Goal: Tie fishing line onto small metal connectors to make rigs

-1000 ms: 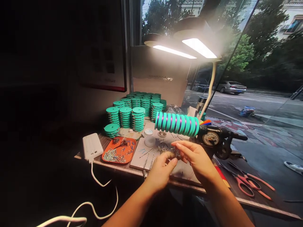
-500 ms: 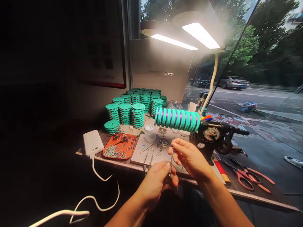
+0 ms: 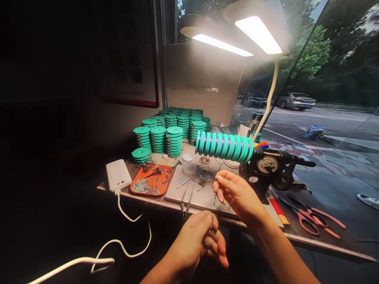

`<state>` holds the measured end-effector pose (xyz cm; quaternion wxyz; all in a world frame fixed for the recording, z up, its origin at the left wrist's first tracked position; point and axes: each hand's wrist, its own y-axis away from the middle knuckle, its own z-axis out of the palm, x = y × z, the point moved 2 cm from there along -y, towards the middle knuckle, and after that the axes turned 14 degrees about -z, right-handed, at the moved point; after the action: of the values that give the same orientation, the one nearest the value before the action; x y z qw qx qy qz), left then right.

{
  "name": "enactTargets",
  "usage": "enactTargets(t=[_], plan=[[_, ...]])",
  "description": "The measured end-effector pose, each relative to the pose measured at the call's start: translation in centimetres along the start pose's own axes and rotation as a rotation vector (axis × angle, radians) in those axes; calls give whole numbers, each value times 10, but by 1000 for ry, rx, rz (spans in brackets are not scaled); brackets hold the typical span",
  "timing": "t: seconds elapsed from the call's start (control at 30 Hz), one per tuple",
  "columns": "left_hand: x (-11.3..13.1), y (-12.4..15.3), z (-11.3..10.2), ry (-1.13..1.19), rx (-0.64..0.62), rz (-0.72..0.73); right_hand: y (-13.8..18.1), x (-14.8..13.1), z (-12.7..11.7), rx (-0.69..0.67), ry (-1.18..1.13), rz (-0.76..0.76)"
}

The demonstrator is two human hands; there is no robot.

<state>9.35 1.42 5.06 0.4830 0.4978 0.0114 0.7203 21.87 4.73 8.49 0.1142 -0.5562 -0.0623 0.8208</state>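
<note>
My left hand (image 3: 197,240) is low, in front of the table edge, its fingers pinched on the lower end of a thin metal piece (image 3: 211,225). My right hand (image 3: 235,194) is above the pale work mat (image 3: 204,199), thumb and fingers pinched on something fine near its upper end, too small to make out. A row of teal spools (image 3: 224,146) with purple line sits on a black winding machine (image 3: 274,169) just behind my right hand. A small dish of metal bits (image 3: 206,176) lies beside my right fingers.
Stacks of teal spools (image 3: 170,134) stand at the back. An orange tray (image 3: 151,180) of small parts and a white power bank (image 3: 118,175) with a cable lie at the left. Red scissors (image 3: 310,221) lie at the right. A desk lamp (image 3: 257,33) hangs overhead.
My left hand has pulled down and toward me, away from my right hand, which stayed over the mat. The thin piece between them now stretches out.
</note>
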Motion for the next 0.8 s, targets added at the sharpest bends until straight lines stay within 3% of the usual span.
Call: enactTargets(t=[0.6,0.8], plan=[[-6,1,-7,-21,9,1,-2,2,-1,16,-1,-1],[19,-9,-10,-121,-13,219,-5,-3,-2,-8,32,-21]])
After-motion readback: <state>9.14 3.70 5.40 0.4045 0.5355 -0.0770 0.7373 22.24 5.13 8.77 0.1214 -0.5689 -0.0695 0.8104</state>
